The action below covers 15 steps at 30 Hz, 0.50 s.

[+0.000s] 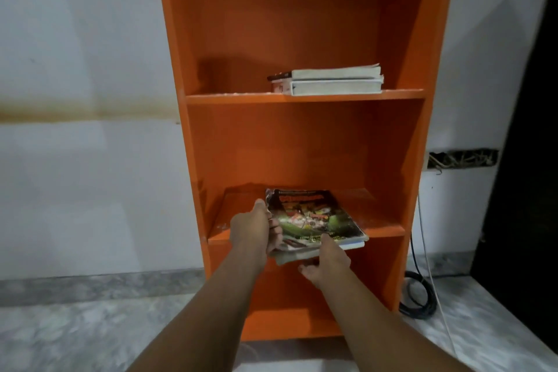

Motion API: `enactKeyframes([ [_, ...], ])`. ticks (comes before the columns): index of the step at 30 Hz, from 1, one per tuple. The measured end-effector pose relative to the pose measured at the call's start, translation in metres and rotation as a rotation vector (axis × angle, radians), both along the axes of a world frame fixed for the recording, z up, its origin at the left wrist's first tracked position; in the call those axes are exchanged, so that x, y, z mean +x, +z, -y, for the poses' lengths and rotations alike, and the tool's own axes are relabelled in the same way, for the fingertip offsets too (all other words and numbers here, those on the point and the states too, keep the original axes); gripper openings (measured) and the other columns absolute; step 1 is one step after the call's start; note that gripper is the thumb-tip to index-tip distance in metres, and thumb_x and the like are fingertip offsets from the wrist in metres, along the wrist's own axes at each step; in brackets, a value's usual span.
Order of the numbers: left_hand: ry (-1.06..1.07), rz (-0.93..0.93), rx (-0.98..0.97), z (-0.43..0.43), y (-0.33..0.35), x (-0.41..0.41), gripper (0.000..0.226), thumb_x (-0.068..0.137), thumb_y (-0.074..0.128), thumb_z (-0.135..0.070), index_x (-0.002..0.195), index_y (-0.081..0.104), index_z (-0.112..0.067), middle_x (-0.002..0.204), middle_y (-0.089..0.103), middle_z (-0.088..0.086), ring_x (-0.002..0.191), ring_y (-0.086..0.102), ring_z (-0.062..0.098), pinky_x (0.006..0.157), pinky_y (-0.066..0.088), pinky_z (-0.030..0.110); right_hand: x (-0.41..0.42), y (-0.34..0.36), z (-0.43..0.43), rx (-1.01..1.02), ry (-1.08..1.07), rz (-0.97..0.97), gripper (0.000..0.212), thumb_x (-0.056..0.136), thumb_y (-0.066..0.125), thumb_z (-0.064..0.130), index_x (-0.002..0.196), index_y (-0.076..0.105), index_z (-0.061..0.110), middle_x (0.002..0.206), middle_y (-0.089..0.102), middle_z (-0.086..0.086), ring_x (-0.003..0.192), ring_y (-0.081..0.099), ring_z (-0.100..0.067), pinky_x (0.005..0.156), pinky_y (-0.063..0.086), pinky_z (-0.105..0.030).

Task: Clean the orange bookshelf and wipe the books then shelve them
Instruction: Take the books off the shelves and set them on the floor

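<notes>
An orange bookshelf (305, 142) stands against a white wall. Two thick white-edged books (332, 80) lie stacked flat on its upper shelf board. On the lower shelf board a small stack of worn books (314, 220), the top one with a dark, colourful cover, juts over the front edge. My left hand (256, 228) grips the stack's left side, thumb on top. My right hand (324, 263) holds the stack's front edge, thumb on the cover and fingers underneath.
A black cable coil (418, 296) and a white cord (428, 251) lie on the floor right of the shelf. A hole in the wall (462, 158) shows wires. A dark doorway (528, 160) is at far right. The floor is grey marble.
</notes>
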<state>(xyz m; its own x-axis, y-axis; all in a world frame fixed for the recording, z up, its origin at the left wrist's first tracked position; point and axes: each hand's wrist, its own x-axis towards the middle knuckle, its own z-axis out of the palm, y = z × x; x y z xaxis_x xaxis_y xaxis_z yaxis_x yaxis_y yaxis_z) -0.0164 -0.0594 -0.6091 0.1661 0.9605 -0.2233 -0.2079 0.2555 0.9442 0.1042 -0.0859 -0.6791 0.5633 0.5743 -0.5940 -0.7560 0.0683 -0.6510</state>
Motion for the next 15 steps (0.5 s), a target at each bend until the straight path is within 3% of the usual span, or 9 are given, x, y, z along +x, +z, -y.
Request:
enactKeyframes([
  [3,-0.039,0.102,-0.022,0.008,0.034,0.016,0.037,0.101,0.052,-0.038,0.090,0.057,-0.003,0.079,0.057,0.014,0.070,0.056,0.026,0.066,0.058,0.037,0.003,0.010,0.010,0.143,-0.028,-0.032,0.029,0.092,0.063,0.004,0.117,0.051,-0.001,0.109,0.057,-0.029,0.084,0.061,-0.042,0.077,0.056,-0.058],
  [5,-0.065,0.176,-0.039,0.014,0.062,0.031,0.043,0.099,0.052,-0.044,0.094,0.058,-0.002,0.083,0.061,0.015,0.073,0.059,0.027,0.074,0.060,0.039,0.012,0.027,0.018,0.209,-0.058,-0.015,0.034,0.090,0.062,-0.003,0.121,0.048,0.002,0.115,0.055,-0.032,0.084,0.061,-0.044,0.062,0.057,-0.054],
  [7,-0.097,0.243,-0.039,0.020,0.085,0.046,0.049,0.098,0.051,-0.049,0.100,0.060,-0.001,0.087,0.066,0.013,0.076,0.065,0.025,0.068,0.060,0.035,0.023,0.044,0.021,0.248,-0.093,0.000,0.042,0.092,0.059,-0.002,0.129,0.043,0.009,0.115,0.055,-0.030,0.085,0.062,-0.046,0.051,0.057,-0.051],
  [11,-0.241,0.340,0.003,0.037,0.132,0.075,0.076,0.085,0.059,-0.064,0.135,0.048,-0.008,0.116,0.064,0.016,0.095,0.069,0.032,0.080,0.061,0.043,0.038,0.083,0.028,0.356,-0.117,-0.007,0.057,0.084,0.054,-0.014,0.133,0.040,0.012,0.114,0.055,-0.030,0.084,0.064,-0.050,0.050,0.057,-0.053],
  [15,-0.335,0.339,0.030,0.042,0.166,0.103,0.114,0.060,0.071,-0.076,0.151,0.029,-0.022,0.148,0.037,0.022,0.125,0.049,0.048,0.092,0.050,0.062,0.051,0.101,0.029,0.392,-0.128,-0.069,0.059,0.080,0.059,-0.014,0.130,0.039,0.011,0.104,0.057,-0.031,0.078,0.066,-0.046,0.059,0.059,-0.053],
])
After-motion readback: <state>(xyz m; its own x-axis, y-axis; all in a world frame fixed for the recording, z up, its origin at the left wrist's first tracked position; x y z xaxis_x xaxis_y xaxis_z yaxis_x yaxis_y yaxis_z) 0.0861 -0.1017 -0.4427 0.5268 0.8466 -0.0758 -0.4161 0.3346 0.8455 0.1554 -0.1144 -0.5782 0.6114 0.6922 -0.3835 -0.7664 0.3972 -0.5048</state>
